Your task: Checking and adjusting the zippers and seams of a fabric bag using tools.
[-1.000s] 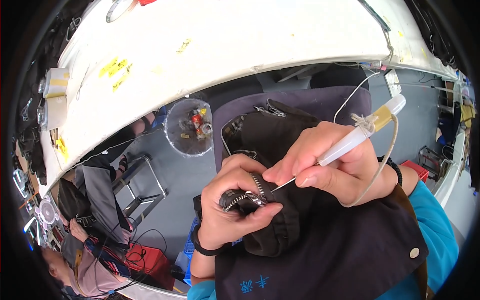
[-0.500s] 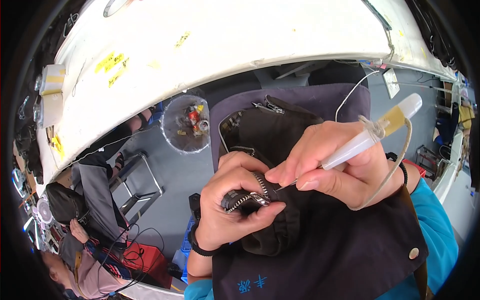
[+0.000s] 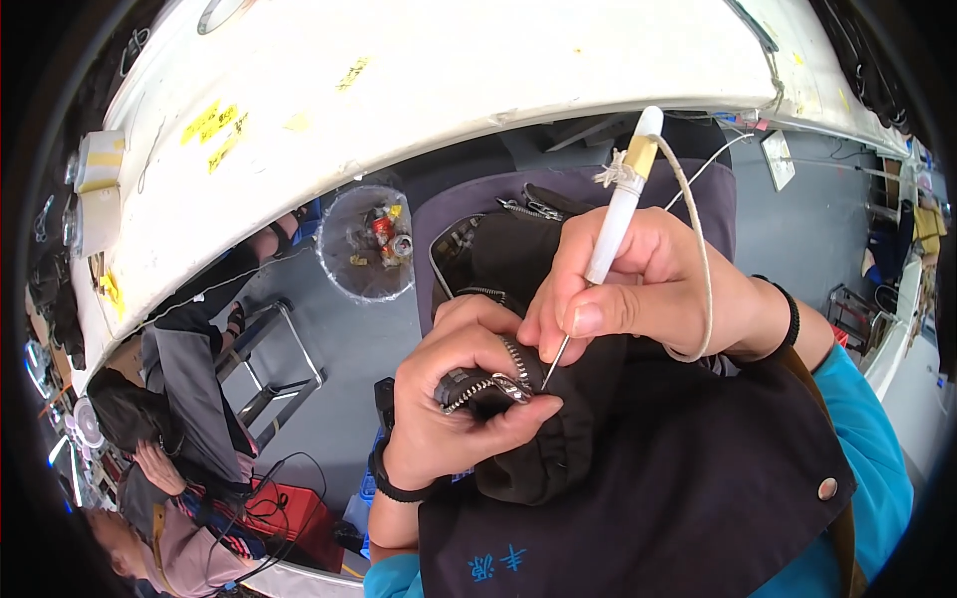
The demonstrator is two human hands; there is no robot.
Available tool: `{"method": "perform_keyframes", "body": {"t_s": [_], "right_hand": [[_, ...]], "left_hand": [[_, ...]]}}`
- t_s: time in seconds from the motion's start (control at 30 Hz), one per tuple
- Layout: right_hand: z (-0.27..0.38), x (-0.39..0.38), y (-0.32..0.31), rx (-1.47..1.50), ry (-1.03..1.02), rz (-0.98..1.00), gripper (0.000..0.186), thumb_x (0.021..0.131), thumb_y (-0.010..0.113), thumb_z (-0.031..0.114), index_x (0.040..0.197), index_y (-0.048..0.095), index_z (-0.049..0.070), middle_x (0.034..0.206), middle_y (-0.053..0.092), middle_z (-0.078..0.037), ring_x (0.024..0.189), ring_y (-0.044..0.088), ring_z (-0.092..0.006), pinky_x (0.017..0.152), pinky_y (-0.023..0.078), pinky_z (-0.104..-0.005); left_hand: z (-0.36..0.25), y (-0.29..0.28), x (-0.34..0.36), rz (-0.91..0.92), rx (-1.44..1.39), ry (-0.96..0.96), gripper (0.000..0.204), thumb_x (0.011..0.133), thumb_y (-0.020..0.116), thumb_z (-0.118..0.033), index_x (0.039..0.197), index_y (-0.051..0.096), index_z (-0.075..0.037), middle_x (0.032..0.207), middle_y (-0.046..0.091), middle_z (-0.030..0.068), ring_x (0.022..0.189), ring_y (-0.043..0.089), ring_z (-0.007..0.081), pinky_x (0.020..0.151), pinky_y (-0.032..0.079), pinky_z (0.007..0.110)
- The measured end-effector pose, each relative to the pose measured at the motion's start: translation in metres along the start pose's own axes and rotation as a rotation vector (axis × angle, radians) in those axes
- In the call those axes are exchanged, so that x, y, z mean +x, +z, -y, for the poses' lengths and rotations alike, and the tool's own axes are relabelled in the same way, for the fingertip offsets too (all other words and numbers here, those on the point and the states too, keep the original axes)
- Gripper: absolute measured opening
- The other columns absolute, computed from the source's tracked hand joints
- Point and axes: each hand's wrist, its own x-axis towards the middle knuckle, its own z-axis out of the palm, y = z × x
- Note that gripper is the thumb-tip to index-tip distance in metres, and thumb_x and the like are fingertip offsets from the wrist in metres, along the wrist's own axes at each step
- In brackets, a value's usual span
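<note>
Across my lap lies a black fabric bag point(image 3: 533, 468) with metal-toothed zippers. My left hand point(image 3: 439, 384) is closed on the bag's edge, pinching it beside the zipper point(image 3: 469, 395) and its silvery slider point(image 3: 513, 387). In my right hand point(image 3: 648, 289) is a white-handled awl point(image 3: 616, 224), held like a pen, with a pale cord tied to its handle. The thin metal shaft points down and its tip meets the black fabric just right of the slider. Whether the tip has gone into the cloth, I cannot tell.
A white worktable point(image 3: 399, 60) curves across the far side. Below its edge stands a clear-lined waste bin point(image 3: 339, 269) holding cans and scraps. At left, another person's hand point(image 3: 159, 466) rests on a dark bag, near a metal-framed stool point(image 3: 319, 377) and a red crate point(image 3: 299, 513).
The awl has swung from slanting right to nearly upright, its handle moving up and left. My right hand has turned and shifted slightly left. My left hand keeps its hold on the bag.
</note>
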Motion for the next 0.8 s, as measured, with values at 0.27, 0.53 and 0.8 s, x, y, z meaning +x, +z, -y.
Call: {"method": "perform_keyframes", "body": {"t_s": [0.27,0.53,0.8], "right_hand": [[-0.012,0.001,-0.002,0.241,0.042,-0.031,0.019,0.096,0.058,0.023,0.100,0.056,0.004,0.096,0.064,-0.008,0.094,0.062,-0.0133,0.082,0.051,-0.0262],[0.018,-0.002,-0.020,-0.780,-0.711,-0.300,0.009,0.090,0.061,0.009,0.091,0.059,0.000,0.079,0.061,-0.011,0.069,0.059,-0.0185,0.062,0.047,-0.0286],[0.084,0.029,-0.118,-1.916,-0.873,-0.824,0.028,0.073,0.061,-0.003,0.098,0.067,0.006,0.097,0.065,-0.007,0.089,0.059,-0.0270,0.074,0.050,-0.0353]], "left_hand": [[0.000,0.003,0.000,-0.050,-0.046,-0.016,0.030,0.060,0.084,-0.005,0.075,0.058,-0.007,0.089,0.062,0.0088,0.083,0.057,0.0223,0.079,0.042,0.033],[-0.008,0.000,0.005,-0.071,0.016,-0.003,0.029,0.062,0.081,-0.003,0.073,0.055,-0.007,0.088,0.064,0.0102,0.082,0.058,0.0239,0.080,0.042,0.036],[-0.012,0.005,0.001,-0.102,-0.056,-0.028,0.026,0.061,0.079,-0.002,0.071,0.055,-0.002,0.088,0.062,0.0133,0.078,0.058,0.0201,0.073,0.045,0.032]]}}
